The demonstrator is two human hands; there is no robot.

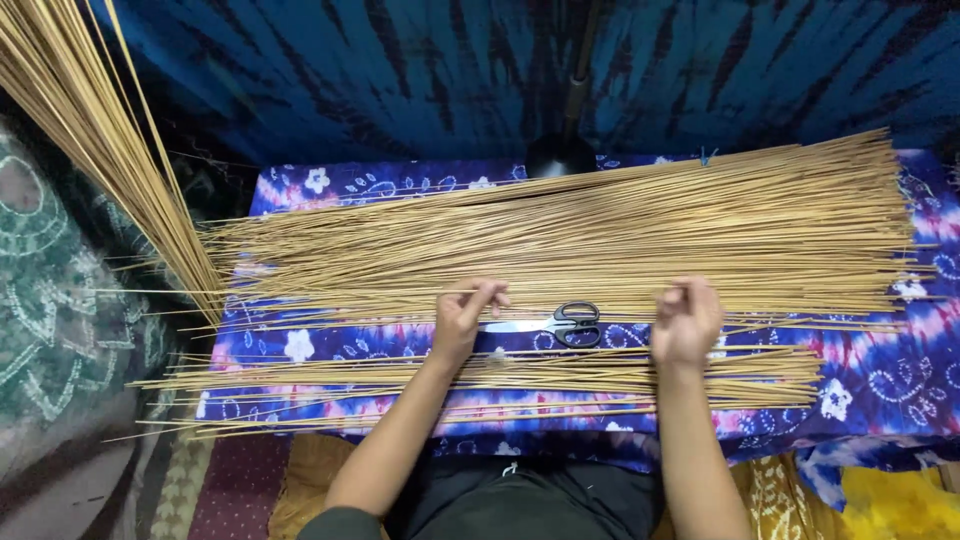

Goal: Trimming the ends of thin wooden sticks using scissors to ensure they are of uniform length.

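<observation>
Between both grips, left hand (462, 318) and right hand (685, 322): one thin stick (575, 296).

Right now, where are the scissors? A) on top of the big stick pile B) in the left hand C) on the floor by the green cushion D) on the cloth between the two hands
D: the scissors lie on the purple cloth, between the left hand and right hand, in the gap between the big stick pile and the thinner row.
</observation>
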